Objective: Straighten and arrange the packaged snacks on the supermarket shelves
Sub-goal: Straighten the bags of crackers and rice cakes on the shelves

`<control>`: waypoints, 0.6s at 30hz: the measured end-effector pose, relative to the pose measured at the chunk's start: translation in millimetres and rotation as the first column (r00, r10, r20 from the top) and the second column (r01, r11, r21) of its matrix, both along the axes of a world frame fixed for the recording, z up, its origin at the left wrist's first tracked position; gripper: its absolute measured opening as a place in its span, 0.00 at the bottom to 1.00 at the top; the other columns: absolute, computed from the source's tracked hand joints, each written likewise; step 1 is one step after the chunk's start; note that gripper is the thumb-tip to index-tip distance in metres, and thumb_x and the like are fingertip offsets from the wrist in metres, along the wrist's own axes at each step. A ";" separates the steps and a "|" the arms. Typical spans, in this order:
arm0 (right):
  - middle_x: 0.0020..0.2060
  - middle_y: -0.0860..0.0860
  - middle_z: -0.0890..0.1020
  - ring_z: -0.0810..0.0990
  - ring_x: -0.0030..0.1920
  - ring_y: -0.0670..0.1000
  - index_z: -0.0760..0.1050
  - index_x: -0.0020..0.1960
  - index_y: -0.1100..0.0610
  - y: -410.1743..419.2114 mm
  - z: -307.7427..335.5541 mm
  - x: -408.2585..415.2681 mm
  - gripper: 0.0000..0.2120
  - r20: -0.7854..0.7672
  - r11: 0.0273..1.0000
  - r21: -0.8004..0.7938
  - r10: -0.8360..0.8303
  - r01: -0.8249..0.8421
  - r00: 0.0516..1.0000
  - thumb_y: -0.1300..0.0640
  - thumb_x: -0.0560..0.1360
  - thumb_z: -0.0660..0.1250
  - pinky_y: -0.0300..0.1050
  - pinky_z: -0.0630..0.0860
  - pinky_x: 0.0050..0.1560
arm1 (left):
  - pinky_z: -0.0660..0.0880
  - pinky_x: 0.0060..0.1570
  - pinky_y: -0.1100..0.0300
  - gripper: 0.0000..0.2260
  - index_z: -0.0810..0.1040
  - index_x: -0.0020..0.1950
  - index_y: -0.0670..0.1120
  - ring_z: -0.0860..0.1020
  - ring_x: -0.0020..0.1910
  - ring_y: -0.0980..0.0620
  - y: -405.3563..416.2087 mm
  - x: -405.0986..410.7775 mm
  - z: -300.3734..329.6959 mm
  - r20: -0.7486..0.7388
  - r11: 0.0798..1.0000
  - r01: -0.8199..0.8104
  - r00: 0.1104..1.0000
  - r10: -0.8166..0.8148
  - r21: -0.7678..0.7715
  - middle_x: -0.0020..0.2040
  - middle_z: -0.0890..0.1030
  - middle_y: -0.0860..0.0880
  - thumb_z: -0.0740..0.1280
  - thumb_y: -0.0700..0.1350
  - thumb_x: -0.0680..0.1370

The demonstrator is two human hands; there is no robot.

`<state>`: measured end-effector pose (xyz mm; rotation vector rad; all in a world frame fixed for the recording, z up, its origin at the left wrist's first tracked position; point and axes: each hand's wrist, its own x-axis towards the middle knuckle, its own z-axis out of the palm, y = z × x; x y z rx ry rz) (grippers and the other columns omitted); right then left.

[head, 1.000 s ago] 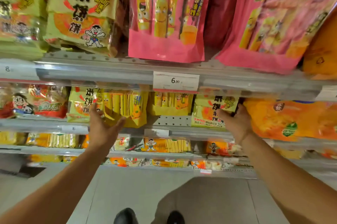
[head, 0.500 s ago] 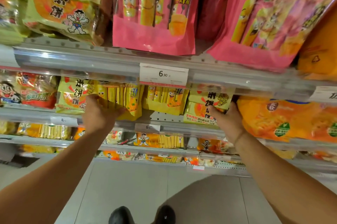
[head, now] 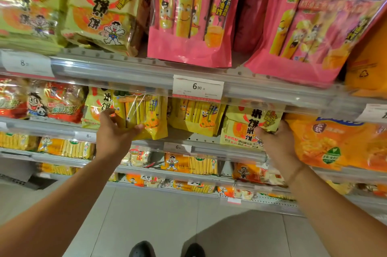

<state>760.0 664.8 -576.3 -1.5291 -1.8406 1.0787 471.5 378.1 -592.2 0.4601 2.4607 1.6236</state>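
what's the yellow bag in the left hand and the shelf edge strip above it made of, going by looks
Yellow bag: thin glossy plastic film, likely; it crinkles and throws bright glare streaks, with a clear window showing the sticks inside.
Shelf edge strip: looks like clear, shiny plastic over pale metal; light runs along it in a band and it holds the price tag.

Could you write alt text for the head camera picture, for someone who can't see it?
A person's left hand grips a yellow snack bag and the right hand holds a yellow-green rice cracker bag on a supermarket shelf. Pink bags stand above a 6.90 price tag.
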 end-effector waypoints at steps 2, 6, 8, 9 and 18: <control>0.63 0.58 0.77 0.76 0.62 0.61 0.69 0.68 0.60 0.2 3.3 2.9 0.30 0.011 1.000 0.005 -0.003 0.003 1.000 0.52 0.71 0.75 0.57 0.75 0.59 | 0.76 0.55 0.46 0.41 0.61 0.70 0.57 0.79 0.52 0.48 -6.8 4.0 0.4 0.018 1.000 0.016 1.000 -0.016 -0.013 0.48 0.75 0.57 0.80 0.53 0.64; 0.44 0.55 0.81 0.80 0.46 0.61 0.71 0.56 0.59 -3.2 15.5 8.2 0.21 0.090 0.995 0.097 -0.004 -0.005 0.996 0.48 0.71 0.73 0.48 0.73 0.40 | 0.75 0.59 0.42 0.42 0.61 0.73 0.55 0.79 0.53 0.48 -11.8 13.7 4.9 0.023 0.999 0.011 1.000 -0.010 -0.051 0.48 0.76 0.62 0.80 0.53 0.64; 0.44 0.55 0.80 0.80 0.45 0.61 0.71 0.57 0.59 -5.0 21.1 11.9 0.23 0.116 0.994 0.106 0.001 -0.014 0.993 0.46 0.71 0.73 0.47 0.72 0.38 | 0.75 0.57 0.44 0.41 0.62 0.72 0.53 0.79 0.50 0.50 -12.0 18.0 5.6 0.015 0.999 -0.010 1.000 0.010 -0.048 0.46 0.76 0.62 0.80 0.53 0.65; 0.46 0.54 0.81 0.80 0.46 0.60 0.72 0.57 0.58 -7.5 23.2 14.3 0.22 0.102 0.996 0.092 0.003 -0.012 0.995 0.47 0.71 0.73 0.48 0.74 0.40 | 0.75 0.56 0.46 0.41 0.62 0.73 0.52 0.78 0.49 0.51 -12.6 19.7 5.8 0.007 0.999 -0.017 1.000 0.018 -0.045 0.46 0.75 0.62 0.80 0.52 0.65; 0.45 0.41 0.83 0.80 0.47 0.42 0.75 0.51 0.46 -72.3 -12.6 32.3 0.13 -0.216 0.982 -0.137 0.096 -0.127 0.972 0.58 0.71 0.74 0.40 0.72 0.41 | 0.75 0.53 0.47 0.41 0.62 0.72 0.52 0.77 0.53 0.46 -29.5 28.5 -8.3 0.029 0.996 -0.079 0.996 0.080 -0.045 0.50 0.78 0.52 0.80 0.52 0.65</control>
